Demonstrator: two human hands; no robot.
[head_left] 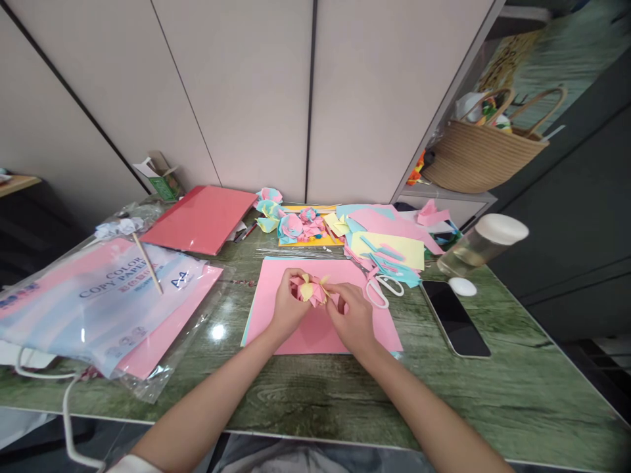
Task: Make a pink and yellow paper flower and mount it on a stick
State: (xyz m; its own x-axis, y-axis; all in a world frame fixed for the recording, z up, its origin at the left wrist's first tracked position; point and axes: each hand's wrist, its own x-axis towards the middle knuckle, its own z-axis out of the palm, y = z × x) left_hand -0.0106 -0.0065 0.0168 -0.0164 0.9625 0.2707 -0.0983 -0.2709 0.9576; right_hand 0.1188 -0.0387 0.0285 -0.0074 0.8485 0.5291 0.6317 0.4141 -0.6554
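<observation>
A pink and yellow paper flower (312, 291) is held between my two hands, above a stack of pink paper (305, 335). My left hand (290, 303) is wrapped round the flower's left side. On the other side, the fingers of my right hand (352, 318) pinch a yellow petal at its edge. White-handled scissors (383, 291) lie just right of my right hand, their blades partly hidden among paper scraps. Beyond the stack, several finished-looking paper flowers (290, 226) in pink, blue and yellow sit close together.
Coloured paper scraps (389, 240) are heaped at the back right. A phone (456, 318), a white lid (462, 286) and a clear bottle (480, 243) stand or lie at right. A plastic bag of copy paper (118, 295) and a red folder (200, 219) occupy the left.
</observation>
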